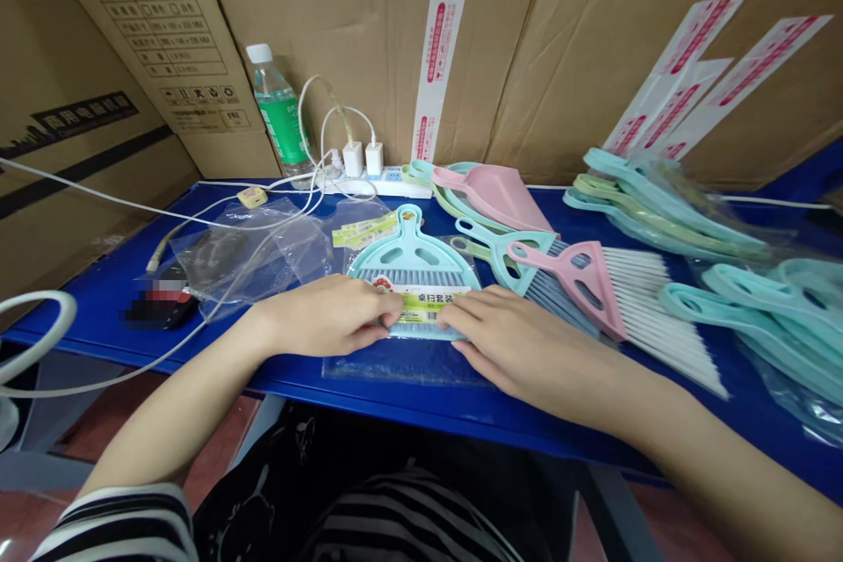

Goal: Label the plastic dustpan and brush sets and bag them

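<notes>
Resting on a teal dustpan [412, 250], the left hand [322, 316] and right hand [507, 342] flank its label [428, 303], fingertips almost meeting over it. The left fingers [378, 307] curl slightly, the right lie flatter, and neither hand clearly closes, so I cannot tell whether either truly grips the dustpan or only steadies it. The dustpan lies on a clear bag [401, 364] near the table's near edge. To the right, a pink brush [593, 281] and teal handles [744, 307] sit grouped by colour within reach. The blue table [421, 404] meets cardboard cartons [342, 18] along its far side, with red floor [224, 430] showing below.
</notes>
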Tool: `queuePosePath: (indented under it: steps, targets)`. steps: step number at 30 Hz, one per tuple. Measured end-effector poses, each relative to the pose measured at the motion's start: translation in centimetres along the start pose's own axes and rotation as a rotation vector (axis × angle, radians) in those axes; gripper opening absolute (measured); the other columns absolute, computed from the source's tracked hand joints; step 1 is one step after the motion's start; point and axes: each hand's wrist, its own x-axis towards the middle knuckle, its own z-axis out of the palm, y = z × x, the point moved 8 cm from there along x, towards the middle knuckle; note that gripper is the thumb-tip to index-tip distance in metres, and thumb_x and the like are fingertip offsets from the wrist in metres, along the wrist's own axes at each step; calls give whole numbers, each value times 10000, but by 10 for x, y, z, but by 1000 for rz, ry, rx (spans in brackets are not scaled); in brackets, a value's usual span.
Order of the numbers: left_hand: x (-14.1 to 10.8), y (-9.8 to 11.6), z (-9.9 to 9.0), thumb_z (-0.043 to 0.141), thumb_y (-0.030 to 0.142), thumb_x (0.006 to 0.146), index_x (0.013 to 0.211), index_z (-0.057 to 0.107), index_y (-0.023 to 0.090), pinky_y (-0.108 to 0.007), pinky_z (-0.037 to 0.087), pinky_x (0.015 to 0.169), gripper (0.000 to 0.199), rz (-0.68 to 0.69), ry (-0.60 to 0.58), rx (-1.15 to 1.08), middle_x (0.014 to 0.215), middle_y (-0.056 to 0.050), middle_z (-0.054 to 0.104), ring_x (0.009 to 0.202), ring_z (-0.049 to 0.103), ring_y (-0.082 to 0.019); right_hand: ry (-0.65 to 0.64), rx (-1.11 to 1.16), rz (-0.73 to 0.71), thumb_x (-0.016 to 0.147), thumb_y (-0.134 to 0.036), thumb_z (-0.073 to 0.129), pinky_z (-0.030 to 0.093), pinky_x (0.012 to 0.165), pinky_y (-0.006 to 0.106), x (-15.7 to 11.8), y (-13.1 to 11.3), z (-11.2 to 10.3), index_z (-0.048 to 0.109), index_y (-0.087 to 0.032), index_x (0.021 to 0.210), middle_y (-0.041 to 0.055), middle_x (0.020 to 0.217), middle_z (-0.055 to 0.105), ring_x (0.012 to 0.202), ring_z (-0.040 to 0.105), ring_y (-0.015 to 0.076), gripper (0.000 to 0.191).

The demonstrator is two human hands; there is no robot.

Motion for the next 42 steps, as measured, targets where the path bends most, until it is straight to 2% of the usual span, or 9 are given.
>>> queuePosePath:
  steps: [15,35,42]
  targets:
    - [-1,-1,3,512,143,889,855,538,193,-257,299,543,66,-22,-27,53,719,13,599,586,517,-128,-33,-20,4,873,-73,524,510,779,383,-1,-1,4,629,-162,984,76,965,706,875,652,237,177]
    - [0,0,2,518,120,881,838,530,195,-247,305,542,88,-31,-30,48,692,29,577,570,491,-119,56,-58,-34,853,-55,525,498,744,346,0,-1,0,609,-172,884,52,870,711,788,655,206,148]
    - [0,0,2,509,118,879,843,542,192,-248,309,545,89,-28,-27,55,697,26,583,574,501,-119,48,-48,-26,861,-57,514,496,737,346,0,-1,0,601,-175,879,49,867,707,778,651,201,148]
